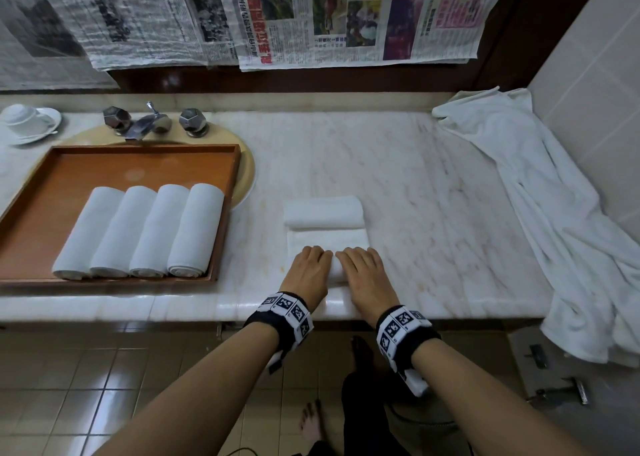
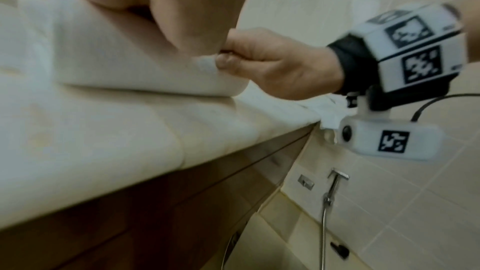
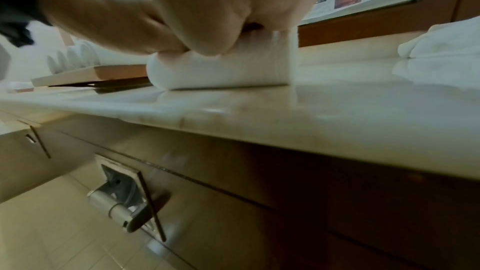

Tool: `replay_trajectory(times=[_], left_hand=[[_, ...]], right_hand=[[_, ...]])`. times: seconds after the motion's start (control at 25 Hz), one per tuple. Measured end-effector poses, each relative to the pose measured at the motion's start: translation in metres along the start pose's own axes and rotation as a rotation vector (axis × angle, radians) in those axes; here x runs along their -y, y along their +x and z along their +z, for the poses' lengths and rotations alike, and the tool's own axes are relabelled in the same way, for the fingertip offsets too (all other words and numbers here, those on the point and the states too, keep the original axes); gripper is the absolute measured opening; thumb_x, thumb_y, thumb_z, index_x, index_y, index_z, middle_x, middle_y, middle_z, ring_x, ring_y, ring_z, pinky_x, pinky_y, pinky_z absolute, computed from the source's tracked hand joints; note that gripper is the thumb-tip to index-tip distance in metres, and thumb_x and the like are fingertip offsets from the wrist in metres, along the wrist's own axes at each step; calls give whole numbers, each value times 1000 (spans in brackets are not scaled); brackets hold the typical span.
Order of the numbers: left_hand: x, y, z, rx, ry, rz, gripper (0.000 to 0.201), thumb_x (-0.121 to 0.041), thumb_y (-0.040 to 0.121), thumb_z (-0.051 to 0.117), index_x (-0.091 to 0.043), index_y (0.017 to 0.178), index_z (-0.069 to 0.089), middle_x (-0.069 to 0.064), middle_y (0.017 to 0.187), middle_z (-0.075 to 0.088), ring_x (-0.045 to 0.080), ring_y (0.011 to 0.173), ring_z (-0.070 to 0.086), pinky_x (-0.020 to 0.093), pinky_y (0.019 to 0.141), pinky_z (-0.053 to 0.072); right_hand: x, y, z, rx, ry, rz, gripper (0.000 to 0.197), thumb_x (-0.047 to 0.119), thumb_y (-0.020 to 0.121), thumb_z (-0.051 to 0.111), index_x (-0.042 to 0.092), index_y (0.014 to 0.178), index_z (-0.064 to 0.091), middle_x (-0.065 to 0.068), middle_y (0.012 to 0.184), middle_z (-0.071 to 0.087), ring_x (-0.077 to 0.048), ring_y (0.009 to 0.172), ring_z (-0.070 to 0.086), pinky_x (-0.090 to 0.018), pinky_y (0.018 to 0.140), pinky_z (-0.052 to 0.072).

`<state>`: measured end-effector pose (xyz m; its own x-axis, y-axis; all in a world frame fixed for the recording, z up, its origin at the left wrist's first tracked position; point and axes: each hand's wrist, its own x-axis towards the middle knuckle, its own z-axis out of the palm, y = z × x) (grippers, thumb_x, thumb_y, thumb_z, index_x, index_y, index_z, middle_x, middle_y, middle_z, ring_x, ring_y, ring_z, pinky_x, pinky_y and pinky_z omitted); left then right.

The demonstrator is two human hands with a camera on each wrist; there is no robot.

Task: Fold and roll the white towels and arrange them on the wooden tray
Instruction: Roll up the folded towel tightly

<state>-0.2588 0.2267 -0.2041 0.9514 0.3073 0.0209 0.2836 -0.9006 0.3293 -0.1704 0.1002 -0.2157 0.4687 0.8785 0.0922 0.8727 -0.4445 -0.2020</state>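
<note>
A white towel (image 1: 327, 242) lies folded flat near the front of the marble counter, its near end rolled up under both hands. My left hand (image 1: 311, 263) and right hand (image 1: 360, 265) sit side by side on that roll, fingers curled over it. In the left wrist view the right hand (image 2: 272, 65) pinches the roll's end (image 2: 207, 65) with its thumb. The right wrist view shows the roll (image 3: 221, 73) under the right hand (image 3: 221, 7). A finished rolled towel (image 1: 323, 211) lies just beyond the flat part. Several rolled towels (image 1: 138, 230) lie in a row on the wooden tray (image 1: 138, 164).
A large crumpled white cloth (image 1: 554, 213) drapes over the counter's right end and down its side. The tap (image 1: 149, 123) and an upturned cup on a saucer (image 1: 27, 119) stand behind the tray. The counter's front edge (image 1: 207, 306) runs just under my wrists.
</note>
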Motion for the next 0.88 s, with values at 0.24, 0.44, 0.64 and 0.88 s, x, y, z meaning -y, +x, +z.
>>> replay_trajectory(times=[0.24, 0.44, 0.64, 0.88], left_hand=[[-8, -25, 17, -190, -12, 34, 66, 16, 55, 59, 4, 121, 56, 20, 117, 56, 32, 108, 48, 40, 96, 49], [0, 0, 11, -153, -16, 18, 59, 16, 52, 61, 3, 110, 63, 17, 105, 61, 34, 97, 60, 39, 90, 52], [1, 8, 10, -178, 13, 16, 54, 8, 68, 59, 3, 122, 56, 17, 112, 58, 33, 102, 54, 38, 97, 44], [14, -1, 22, -179, 47, 79, 51, -5, 79, 52, 1, 129, 51, 18, 123, 53, 34, 111, 46, 41, 102, 39]], right_hand=[[3, 30, -16, 165, 15, 82, 39, 3, 88, 45, 14, 125, 51, -3, 124, 53, -23, 116, 46, -33, 103, 28], [11, -6, 6, 10, -68, 65, 63, 3, 70, 65, -1, 131, 50, -18, 129, 53, -35, 121, 51, -51, 108, 38], [-5, 15, -9, 50, -33, 20, 58, 5, 78, 50, 6, 136, 49, -10, 133, 54, -30, 125, 51, -46, 113, 29], [-41, 63, -50, 211, 337, 332, 51, 27, 83, 64, 21, 132, 51, -3, 136, 48, -24, 128, 40, -39, 106, 33]])
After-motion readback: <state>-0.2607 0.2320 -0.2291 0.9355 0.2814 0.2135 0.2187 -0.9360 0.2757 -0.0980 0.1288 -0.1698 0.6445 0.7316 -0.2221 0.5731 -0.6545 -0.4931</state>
